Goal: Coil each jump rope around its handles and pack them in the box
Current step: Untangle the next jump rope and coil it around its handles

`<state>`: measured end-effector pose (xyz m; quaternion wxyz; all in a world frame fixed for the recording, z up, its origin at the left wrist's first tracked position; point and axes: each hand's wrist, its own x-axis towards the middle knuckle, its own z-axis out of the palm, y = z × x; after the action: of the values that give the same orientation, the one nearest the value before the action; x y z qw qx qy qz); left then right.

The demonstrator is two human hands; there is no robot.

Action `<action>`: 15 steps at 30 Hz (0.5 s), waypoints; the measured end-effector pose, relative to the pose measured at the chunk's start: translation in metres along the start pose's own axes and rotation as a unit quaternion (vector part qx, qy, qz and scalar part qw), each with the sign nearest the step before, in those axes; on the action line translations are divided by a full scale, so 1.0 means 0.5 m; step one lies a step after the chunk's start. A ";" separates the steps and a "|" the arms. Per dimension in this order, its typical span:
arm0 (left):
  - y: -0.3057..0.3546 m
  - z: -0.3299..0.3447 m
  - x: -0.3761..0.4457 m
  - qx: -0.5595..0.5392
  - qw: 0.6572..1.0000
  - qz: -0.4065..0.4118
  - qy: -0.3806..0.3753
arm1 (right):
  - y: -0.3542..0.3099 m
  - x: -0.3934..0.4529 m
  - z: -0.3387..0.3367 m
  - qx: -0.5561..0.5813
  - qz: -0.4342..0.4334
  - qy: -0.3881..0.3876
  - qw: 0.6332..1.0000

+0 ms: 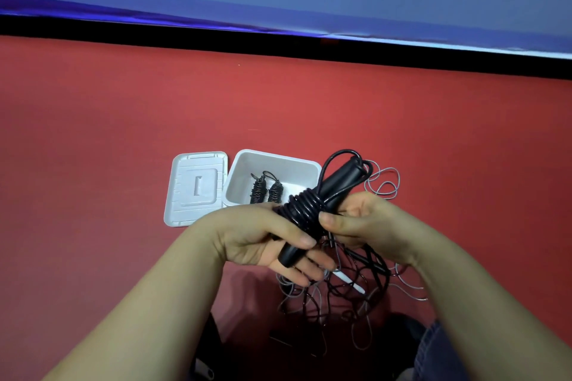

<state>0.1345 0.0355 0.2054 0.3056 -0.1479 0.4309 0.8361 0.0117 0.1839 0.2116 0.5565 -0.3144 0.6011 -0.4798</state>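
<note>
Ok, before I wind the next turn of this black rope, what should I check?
1. Left hand grips the handles: ok.
2. Right hand pinches the rope at the coil: ok.
3. Coil turns sit tight, side by side: ok.
4. Loose black rope free of the grey rope: not ok, they lie tangled on the floor.
5. Box open, lid beside it: ok.
6. Room in the box beside two coiled ropes: cannot tell.

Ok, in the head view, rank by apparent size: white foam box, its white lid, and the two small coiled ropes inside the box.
1. White foam box
2. White lid, nearly as large
3. Two small coiled ropes, both alike
</note>
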 end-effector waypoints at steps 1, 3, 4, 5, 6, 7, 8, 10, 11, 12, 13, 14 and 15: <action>-0.001 0.008 0.002 0.001 1.000 -0.001 0.029 | -0.001 0.000 0.002 -0.015 -0.002 0.013 1.000; -0.002 0.022 0.011 -0.015 0.997 0.023 0.075 | -0.002 0.001 0.005 -0.010 -0.021 0.035 0.999; -0.003 0.028 0.017 -0.019 0.994 0.048 0.096 | -0.005 0.002 0.007 0.000 -0.034 0.048 0.998; -0.005 0.033 0.023 -0.013 0.990 0.075 0.120 | -0.008 0.004 0.008 0.002 -0.048 0.058 0.997; -0.007 0.038 0.029 -0.001 0.984 0.098 0.145 | -0.012 0.005 0.011 -0.006 -0.059 0.068 0.996; -0.008 0.041 0.035 0.012 0.979 0.116 0.170 | -0.013 0.006 0.013 -0.022 -0.072 0.080 0.994; -0.009 0.044 0.039 0.025 0.973 0.127 0.191 | -0.012 0.005 0.014 -0.034 -0.083 0.092 0.992; -0.010 0.045 0.047 0.039 0.966 0.142 0.210 | -0.014 0.005 0.017 -0.041 -0.096 0.107 0.989; -0.012 0.045 0.049 0.032 0.967 0.144 0.208 | -0.016 0.004 0.016 -0.042 -0.096 0.108 0.989; -0.012 0.046 0.048 0.014 0.970 0.142 0.198 | -0.017 0.003 0.016 -0.040 -0.090 0.111 0.989; -0.013 0.043 0.045 -0.010 0.975 0.136 0.174 | -0.018 0.003 0.013 -0.029 -0.081 0.107 0.991; -0.012 0.039 0.040 -0.037 0.982 0.124 0.134 | -0.020 0.002 0.009 -0.018 -0.072 0.098 0.992; -0.010 0.033 0.033 -0.064 0.988 0.110 0.083 | -0.017 0.002 0.004 -0.010 -0.063 0.089 0.994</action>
<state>0.1254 0.0573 0.2032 0.1650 -0.1875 0.4139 0.8754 0.0119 0.1797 0.2193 0.4659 -0.3133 0.6321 -0.5340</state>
